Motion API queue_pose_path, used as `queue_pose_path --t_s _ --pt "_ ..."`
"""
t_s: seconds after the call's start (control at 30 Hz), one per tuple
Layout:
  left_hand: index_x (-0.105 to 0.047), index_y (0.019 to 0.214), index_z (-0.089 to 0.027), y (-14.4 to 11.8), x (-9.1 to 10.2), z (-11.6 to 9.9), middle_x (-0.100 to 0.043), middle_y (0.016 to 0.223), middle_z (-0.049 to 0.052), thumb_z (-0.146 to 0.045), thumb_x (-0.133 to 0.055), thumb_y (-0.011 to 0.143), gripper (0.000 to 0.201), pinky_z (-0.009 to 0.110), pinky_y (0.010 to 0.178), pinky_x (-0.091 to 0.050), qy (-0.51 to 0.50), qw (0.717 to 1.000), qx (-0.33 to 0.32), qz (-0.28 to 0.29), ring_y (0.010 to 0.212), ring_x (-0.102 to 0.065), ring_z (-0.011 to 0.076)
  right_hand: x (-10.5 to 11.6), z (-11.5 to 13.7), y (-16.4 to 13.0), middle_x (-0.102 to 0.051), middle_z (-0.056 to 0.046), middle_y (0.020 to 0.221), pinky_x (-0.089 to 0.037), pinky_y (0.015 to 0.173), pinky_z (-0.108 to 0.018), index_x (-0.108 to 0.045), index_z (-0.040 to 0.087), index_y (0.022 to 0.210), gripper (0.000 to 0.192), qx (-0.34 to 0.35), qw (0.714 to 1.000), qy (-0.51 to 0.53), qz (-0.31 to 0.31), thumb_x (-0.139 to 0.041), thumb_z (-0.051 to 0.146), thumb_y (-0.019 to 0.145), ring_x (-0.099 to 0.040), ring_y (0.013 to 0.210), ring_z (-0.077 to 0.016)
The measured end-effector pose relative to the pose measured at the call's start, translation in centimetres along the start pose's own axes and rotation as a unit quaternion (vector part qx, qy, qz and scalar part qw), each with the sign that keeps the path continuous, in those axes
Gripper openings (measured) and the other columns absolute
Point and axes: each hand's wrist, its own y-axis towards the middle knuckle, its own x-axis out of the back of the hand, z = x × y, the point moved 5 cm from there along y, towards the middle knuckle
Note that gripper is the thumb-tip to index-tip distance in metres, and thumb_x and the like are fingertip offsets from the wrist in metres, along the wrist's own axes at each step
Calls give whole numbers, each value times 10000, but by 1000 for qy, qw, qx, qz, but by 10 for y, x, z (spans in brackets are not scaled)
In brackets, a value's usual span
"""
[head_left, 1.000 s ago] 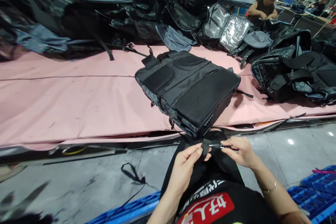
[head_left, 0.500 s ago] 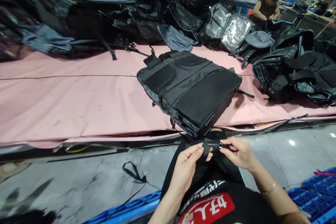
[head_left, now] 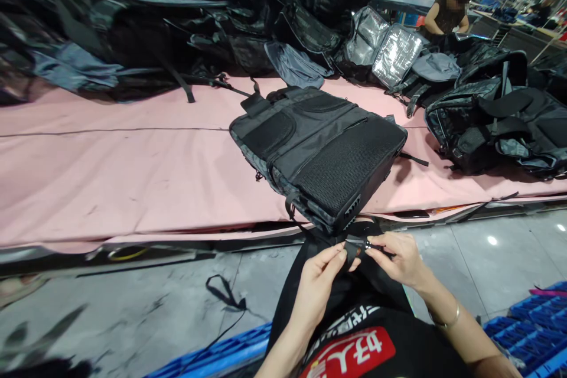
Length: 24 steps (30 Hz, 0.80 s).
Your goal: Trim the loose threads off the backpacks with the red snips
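A black backpack (head_left: 319,153) lies back-panel up on the pink table (head_left: 110,171), its lower end hanging over the front edge. Just below that edge my left hand (head_left: 316,286) pinches a black strap end (head_left: 353,246) coming off the backpack. My right hand (head_left: 398,260) holds a small dark tool (head_left: 371,243) with a metal tip, and its tip touches the strap end. Both hands are over my lap, close together.
Heaps of black and grey bags (head_left: 146,23) fill the back of the table, with more bags (head_left: 496,112) at the right. A person (head_left: 447,9) works at the far right. A loose strap (head_left: 224,292) lies on the grey floor. Blue crates (head_left: 531,325) stand at the lower right.
My right hand has moved left, bringing the tool's tip in against the strap end that my left hand holds. The backpack has not moved.
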Motion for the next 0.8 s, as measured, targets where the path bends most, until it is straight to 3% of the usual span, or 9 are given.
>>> queue_pose_path --t_s 0.13,0.27,0.37,0.47,0.6,0.7,0.8 --pt "-701 851 -132 0 0 -1 -682 739 46 -352 -642 722 261 282 776 -477 7 1000 -3 -5 681 -591 155 -1 -7 -3 -670 -36 773 -480 472 -168 -607 166 941 147 -67 996 59 -12 -581 258 830 -612 623 -112" --pt "-683 897 -126 0 -1 0 -687 805 61 -350 -647 716 290 293 754 -478 13 1000 0 -8 689 -597 167 -4 -4 -4 -673 -38 781 -509 566 -208 -617 171 914 124 -46 998 42 17 -579 258 833 -612 637 -123" --pt "-668 897 -122 0 -2 -2 -683 838 64 -349 -630 738 281 261 724 -466 2 1000 7 6 678 -588 149 -2 -7 -6 -656 -30 758 -486 517 -190 -616 177 903 115 -94 992 84 1 -579 252 825 -602 619 -119" --pt "-651 848 -117 -3 -5 -6 -662 759 44 -356 -598 777 255 234 697 -446 1 1000 -3 29 643 -563 124 -7 -14 -10 -628 -17 756 -472 512 -190 -597 184 911 127 -182 963 197 -3 -568 250 806 -590 612 -117" --pt "-600 749 -117 -8 -13 -1 -625 624 28 -424 -567 793 312 228 606 -435 7 998 6 63 543 -544 110 -30 -23 -18 -610 14 692 -476 530 -211 -577 193 962 310 -290 900 324 24 -669 244 670 -584 585 -133" --pt "-542 678 -124 -8 -14 10 -610 569 37 -514 -559 766 401 224 525 -423 -5 996 17 86 479 -551 117 -51 -27 -25 -591 7 601 -497 540 -247 -593 178 767 186 -322 887 321 89 -689 305 671 -588 546 -154" --pt "-524 690 -137 -5 0 16 -615 587 49 -576 -482 784 452 233 481 -422 25 998 1 58 476 -567 135 -58 -31 -31 -563 -11 550 -519 492 -307 -533 202 592 352 -339 901 268 49 -655 519 686 -606 534 -208"
